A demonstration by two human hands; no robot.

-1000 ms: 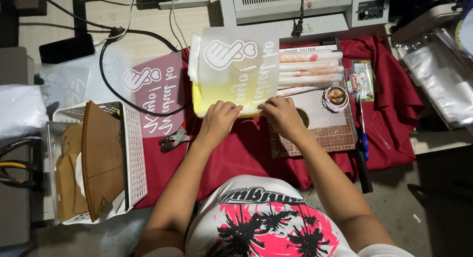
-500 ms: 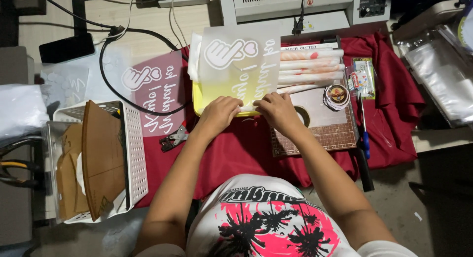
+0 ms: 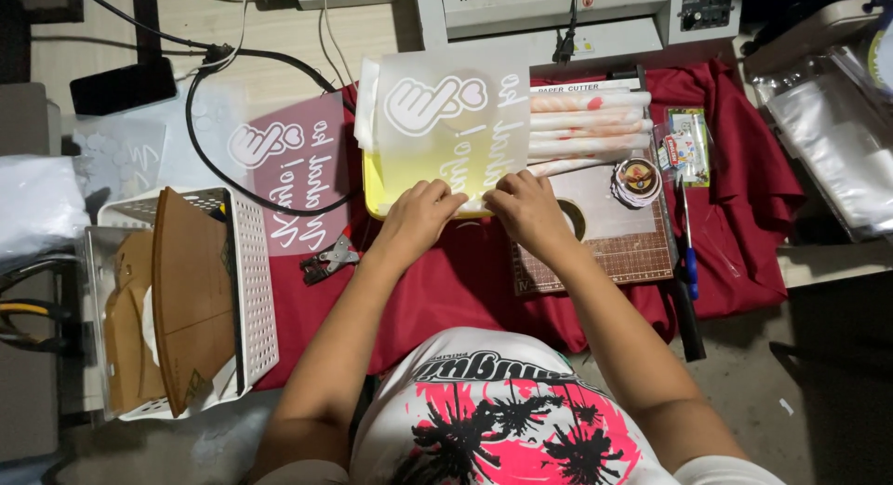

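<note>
Taking the yellow tray [image 3: 372, 201] as the mark: well to its left stood a white basket [image 3: 251, 290] with brown card leaning in it, and nearer, just left of the tray, a printed film [image 3: 288, 178] lay flat on the red cloth [image 3: 446, 280] under a loop of black cable, with pliers [image 3: 327, 260] below it. Over the tray lay the frosted sheet [image 3: 451, 122] with its white design. The left hand [image 3: 420, 215] pinched the sheet's near edge, fingers curled narrow; the right hand [image 3: 521, 204] gripped the same edge beside it. It looked like they were separating a layer at that edge, which would call for a slow, even pull. Right of the tray lay a cutting mat [image 3: 595, 252].
</note>
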